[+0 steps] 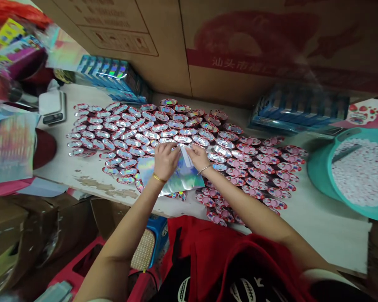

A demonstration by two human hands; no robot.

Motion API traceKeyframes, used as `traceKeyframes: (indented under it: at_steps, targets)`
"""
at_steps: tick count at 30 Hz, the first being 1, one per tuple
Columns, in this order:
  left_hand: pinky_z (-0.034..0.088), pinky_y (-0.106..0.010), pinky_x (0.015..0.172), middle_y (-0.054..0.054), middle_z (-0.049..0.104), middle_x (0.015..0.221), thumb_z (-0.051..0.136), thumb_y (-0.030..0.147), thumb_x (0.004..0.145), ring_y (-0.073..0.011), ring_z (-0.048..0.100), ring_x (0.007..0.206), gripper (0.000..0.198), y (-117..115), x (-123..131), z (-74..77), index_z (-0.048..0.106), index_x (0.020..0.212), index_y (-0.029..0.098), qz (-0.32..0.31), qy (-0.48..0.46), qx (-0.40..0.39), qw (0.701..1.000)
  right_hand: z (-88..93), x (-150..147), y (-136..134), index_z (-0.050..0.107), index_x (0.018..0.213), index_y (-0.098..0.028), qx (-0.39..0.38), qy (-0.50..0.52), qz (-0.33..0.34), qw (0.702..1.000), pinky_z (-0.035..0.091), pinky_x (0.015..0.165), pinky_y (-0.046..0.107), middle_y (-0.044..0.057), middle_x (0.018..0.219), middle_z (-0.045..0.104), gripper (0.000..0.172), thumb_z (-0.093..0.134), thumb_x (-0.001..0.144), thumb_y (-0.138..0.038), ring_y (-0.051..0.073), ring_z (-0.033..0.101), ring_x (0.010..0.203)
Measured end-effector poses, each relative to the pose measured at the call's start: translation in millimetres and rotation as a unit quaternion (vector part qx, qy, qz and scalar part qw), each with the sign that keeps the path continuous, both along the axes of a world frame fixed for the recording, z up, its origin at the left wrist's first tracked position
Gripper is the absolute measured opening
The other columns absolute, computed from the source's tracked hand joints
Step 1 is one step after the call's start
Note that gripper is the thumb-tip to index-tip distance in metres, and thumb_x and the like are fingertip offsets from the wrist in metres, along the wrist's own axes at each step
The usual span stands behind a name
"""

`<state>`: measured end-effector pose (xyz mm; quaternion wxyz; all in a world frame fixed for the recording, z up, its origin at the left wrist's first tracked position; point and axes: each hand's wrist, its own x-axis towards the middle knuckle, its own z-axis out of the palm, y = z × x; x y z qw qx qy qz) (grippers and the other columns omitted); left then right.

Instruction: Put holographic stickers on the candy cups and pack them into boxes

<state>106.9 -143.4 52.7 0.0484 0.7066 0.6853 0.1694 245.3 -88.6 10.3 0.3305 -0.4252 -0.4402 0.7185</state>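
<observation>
My left hand point(166, 160), with a yellow bangle at the wrist, is closed over the left part of a shiny rainbow-foil sheet point(189, 181). Its fingertips meet near the top of a narrow white strip point(186, 157); what they pinch is hidden. On the other side, my right hand point(199, 159), wearing a thin bracelet, grips the strip's right edge between thumb and fingers. Around both hands stand many small oval packs point(182, 138) in tight rows, with silvery tops. The packs to the right point(259, 174) show round pink pieces on top.
A turquoise tub point(321, 176) full of small white pieces stands at right. Cardboard boxes point(163, 46) wall the back, with blue packaged goods point(108, 75) before them. A small scale-like device point(53, 107) and foil sheets point(11, 147) are at left. A blue stool point(159, 228) stands below.
</observation>
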Motion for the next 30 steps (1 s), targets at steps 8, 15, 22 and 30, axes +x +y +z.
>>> traceKeyframes:
  at_steps: [8, 15, 22, 30]
  targets:
    - [0.038, -0.046, 0.098, -0.013, 0.061, 0.124, 0.048, 0.026, 0.091, -0.0262, 0.050, 0.119, 0.019, -20.4, 19.8, -12.6, 0.064, 0.101, 0.023, 0.044, -0.031, 0.025, 0.998, -5.9, -1.2, 1.9, 0.034, 0.056, -0.023, -0.040, -0.012, -0.019, 0.999, 0.022, 0.048, 0.023, -0.007, 0.052, 0.031, 0.049, 0.063, 0.069, -0.061, 0.008, 0.026, 0.050]
    - [0.045, -0.036, 0.083, -0.009, 0.062, 0.098, 0.056, 0.028, 0.088, -0.0209, 0.056, 0.095, 0.007, -51.8, 30.0, 12.5, 0.058, 0.090, 0.021, -0.023, -0.130, 0.044, 0.990, -16.0, 6.6, 6.1, 0.044, 0.063, -0.023, -0.066, -0.016, -0.049, 0.997, 0.028, 0.047, 0.024, -0.005, 0.054, 0.042, 0.045, 0.061, 0.071, -0.064, 0.010, 0.035, 0.052]
    - [0.041, -0.037, 0.089, -0.012, 0.063, 0.107, 0.045, 0.031, 0.092, -0.0237, 0.056, 0.099, 0.046, -0.1, 3.7, 13.4, 0.048, 0.137, 0.019, 0.037, -0.059, 0.001, 0.998, -7.4, 6.0, 12.1, 0.045, 0.065, -0.023, -0.045, 0.002, -0.029, 0.999, 0.032, 0.049, 0.024, -0.005, 0.057, 0.044, 0.045, 0.062, 0.072, -0.064, 0.011, 0.039, 0.054]
    - [0.041, -0.035, 0.097, -0.010, 0.069, 0.103, 0.037, 0.019, 0.093, -0.0206, 0.063, 0.102, 0.050, 6.4, -6.2, -10.8, 0.045, 0.142, 0.019, -0.029, 0.001, -0.043, 0.999, -9.4, 1.1, 17.2, 0.041, 0.062, -0.023, -0.052, -0.012, -0.053, 0.997, 0.030, 0.049, 0.024, -0.006, 0.055, 0.038, 0.044, 0.062, 0.072, -0.061, 0.010, 0.035, 0.053]
